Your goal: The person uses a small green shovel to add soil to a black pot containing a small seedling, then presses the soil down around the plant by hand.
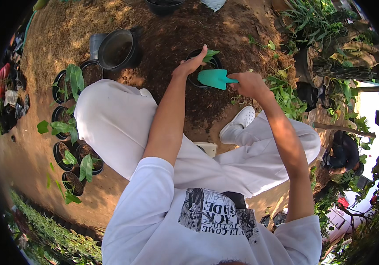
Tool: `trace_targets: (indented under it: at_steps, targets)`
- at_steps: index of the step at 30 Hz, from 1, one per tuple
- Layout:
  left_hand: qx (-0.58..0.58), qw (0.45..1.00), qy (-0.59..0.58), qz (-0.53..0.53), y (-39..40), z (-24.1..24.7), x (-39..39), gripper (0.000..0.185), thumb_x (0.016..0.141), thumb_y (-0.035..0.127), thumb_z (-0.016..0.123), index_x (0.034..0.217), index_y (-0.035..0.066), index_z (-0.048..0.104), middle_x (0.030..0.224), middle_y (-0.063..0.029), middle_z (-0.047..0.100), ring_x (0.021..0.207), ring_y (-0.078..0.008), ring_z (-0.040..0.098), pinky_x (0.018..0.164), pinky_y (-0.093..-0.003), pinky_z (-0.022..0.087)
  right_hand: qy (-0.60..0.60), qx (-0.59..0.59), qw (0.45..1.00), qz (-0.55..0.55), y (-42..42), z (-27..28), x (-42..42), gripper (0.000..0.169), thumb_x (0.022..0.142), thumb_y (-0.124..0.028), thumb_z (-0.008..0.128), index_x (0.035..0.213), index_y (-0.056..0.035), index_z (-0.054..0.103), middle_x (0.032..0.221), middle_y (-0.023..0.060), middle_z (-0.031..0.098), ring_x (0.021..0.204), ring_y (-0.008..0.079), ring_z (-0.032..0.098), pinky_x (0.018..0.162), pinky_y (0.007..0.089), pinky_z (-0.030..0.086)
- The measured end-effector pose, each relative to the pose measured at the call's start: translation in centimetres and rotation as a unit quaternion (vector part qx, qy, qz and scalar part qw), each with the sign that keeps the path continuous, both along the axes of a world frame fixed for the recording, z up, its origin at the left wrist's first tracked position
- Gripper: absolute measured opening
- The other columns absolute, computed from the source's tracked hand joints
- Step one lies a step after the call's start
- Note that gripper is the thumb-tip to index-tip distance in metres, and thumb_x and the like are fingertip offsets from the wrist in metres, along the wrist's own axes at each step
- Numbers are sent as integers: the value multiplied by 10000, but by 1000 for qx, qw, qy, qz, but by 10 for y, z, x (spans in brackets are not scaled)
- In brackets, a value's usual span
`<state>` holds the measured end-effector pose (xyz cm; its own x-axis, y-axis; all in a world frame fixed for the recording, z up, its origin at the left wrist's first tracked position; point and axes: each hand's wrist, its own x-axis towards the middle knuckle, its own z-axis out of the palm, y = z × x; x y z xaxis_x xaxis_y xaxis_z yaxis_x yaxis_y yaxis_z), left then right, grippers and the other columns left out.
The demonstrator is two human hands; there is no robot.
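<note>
My right hand (251,85) grips the handle of a green hand trowel (212,78). The trowel's blade lies over a black plastic pot (193,54) and hides part of its inside. A green-leaved plant (212,53) shows in that pot. My left hand (190,65) is at the left side of the same pot, beside the plant, one finger or the thumb pointing up. Its other fingers are turned away, so I cannot tell whether they hold the stem or the rim. Dark loose soil (206,107) surrounds the pot.
A large black pot (116,49) stands up-left, beside a grey pot (96,45). Several potted plants (73,182) line the left. Another black pot (164,7) and a white sack (214,4) are at the top. Leafy plants (287,101) border the right; a person (343,152) crouches beyond.
</note>
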<state>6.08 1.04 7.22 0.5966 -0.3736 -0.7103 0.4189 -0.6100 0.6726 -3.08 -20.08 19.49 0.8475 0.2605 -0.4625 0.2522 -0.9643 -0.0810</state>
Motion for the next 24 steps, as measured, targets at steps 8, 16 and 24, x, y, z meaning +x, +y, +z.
trace_targets:
  at_steps: [8,16,24]
  targets:
    - [-18,999,-4,-27,6,9,-5,1068,787,940,44,1614,288,222,1587,17,413,1554,-366,25,1252,-563,-20,33,10,995,-89,-11,-81,-7,307,926,-294,666,1226,-302,731,972,157,740,951,357,709,826,484,567]
    - [-20,1000,6,-10,3,-3,-1,1118,761,966,66,1575,257,355,1625,23,345,1554,-370,9,1233,-612,-8,59,13,995,-83,-12,-40,15,314,899,-321,681,1207,-318,740,1026,125,747,1006,329,703,876,468,555]
    - [2,1000,18,15,32,-26,2,1101,754,976,110,1593,289,296,1620,30,352,1553,-365,-34,1240,-589,-22,192,108,954,-204,-13,-65,28,333,918,-264,555,1076,-52,757,858,158,754,918,321,738,882,436,547]
